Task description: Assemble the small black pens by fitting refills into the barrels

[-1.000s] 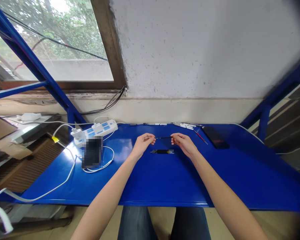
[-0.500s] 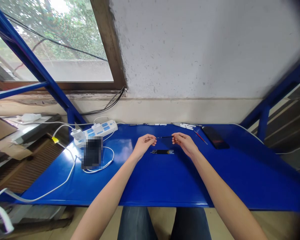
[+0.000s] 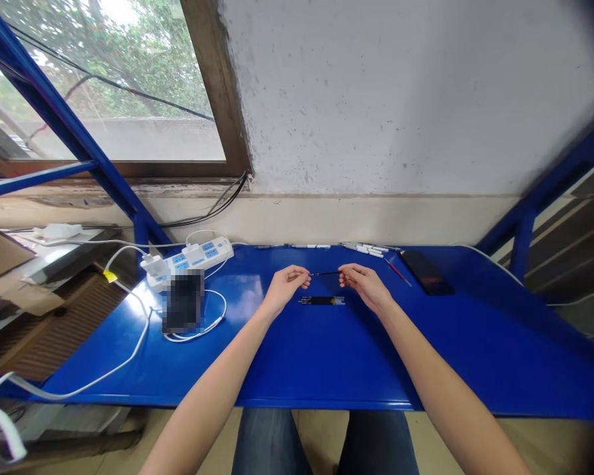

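So here's the setup: both bare hands are up near the back half of a glossy blue worktop (image 3: 327,356), fairly close together, with a thin dark rod (image 3: 325,272) lying level between them. It looks like a pen refill, but it's too small to swear to. The left hand (image 3: 287,288) has a narrow pinch on one end and the right hand (image 3: 365,287) has the same on the other, so the rod's held up by the fingertips of both. Just below it, a little bundle of black pen-like sticks (image 3: 321,300) is lying flat on the worktop, close to both hands but not touching them. Further right there's a thin red stick (image 3: 397,272) lying at an angle, then a dark phone (image 3: 427,272). Along the back edge sits a row of small white pieces (image 3: 369,249). Over on the left is a white power strip (image 3: 191,261) with plugs in it, plus a pixelated-out device (image 3: 183,301) with a white cable (image 3: 212,328) looped around it.
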Demonstrator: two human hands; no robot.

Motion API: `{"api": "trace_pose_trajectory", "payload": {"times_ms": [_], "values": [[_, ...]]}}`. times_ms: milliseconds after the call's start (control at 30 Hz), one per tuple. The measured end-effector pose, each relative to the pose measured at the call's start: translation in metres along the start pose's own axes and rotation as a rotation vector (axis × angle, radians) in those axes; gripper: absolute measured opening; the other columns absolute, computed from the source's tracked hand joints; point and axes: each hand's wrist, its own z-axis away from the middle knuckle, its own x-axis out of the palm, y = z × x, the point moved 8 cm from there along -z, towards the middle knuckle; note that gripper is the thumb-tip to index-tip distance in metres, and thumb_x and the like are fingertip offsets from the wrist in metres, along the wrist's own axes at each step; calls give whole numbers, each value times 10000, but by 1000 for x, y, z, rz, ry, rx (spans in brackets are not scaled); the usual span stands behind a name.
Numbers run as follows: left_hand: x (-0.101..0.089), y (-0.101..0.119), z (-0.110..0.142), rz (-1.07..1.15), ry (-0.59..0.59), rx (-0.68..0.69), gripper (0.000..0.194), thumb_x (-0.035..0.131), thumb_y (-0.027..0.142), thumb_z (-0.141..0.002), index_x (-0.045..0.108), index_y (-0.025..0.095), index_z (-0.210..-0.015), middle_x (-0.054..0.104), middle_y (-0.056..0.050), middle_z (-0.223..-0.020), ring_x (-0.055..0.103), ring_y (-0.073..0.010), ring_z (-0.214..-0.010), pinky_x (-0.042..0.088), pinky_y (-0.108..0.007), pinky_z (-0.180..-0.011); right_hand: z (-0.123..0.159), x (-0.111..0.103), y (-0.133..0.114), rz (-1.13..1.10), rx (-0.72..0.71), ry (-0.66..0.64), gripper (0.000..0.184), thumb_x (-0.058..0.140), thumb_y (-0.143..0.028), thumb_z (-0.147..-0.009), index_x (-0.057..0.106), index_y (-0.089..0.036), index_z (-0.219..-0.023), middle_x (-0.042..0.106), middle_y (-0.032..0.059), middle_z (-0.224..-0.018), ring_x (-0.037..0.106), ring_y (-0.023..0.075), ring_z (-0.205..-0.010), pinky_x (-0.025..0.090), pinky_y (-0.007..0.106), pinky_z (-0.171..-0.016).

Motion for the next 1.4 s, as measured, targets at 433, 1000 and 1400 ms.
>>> {"api": "trace_pose_trajectory", "payload": {"times_ms": [433,1000,1400], "values": [[4,2,2,-200,-58,66,188,629,306,-772,636,143,-865,693,-63,-763,650,-155,-696,513,-282,-674,0,9,8,201,-31,-90,313,714,-424,-687,685,-151,-836,642,38,-719,594,151,-673,475,293,-664],[20,13,9,-954,-158,352,136,546,187,-849,681,185,-832,672,-37,-816,582,-167,-785,444,-297,-763,15,43,0,1137,-500,-272,87,618,-229,-834,675,-189,-886,617,48,-850,549,175,-820,433,321,-795],[17,39,22,-967,-93,392,210,467,74,-815,645,182,-844,564,-13,-757,544,-129,-689,442,-253,-671,21,52,5,1163,-494,-391,189,660,-177,-788,624,-192,-973,558,50,-920,502,192,-894,417,319,-822]]}}
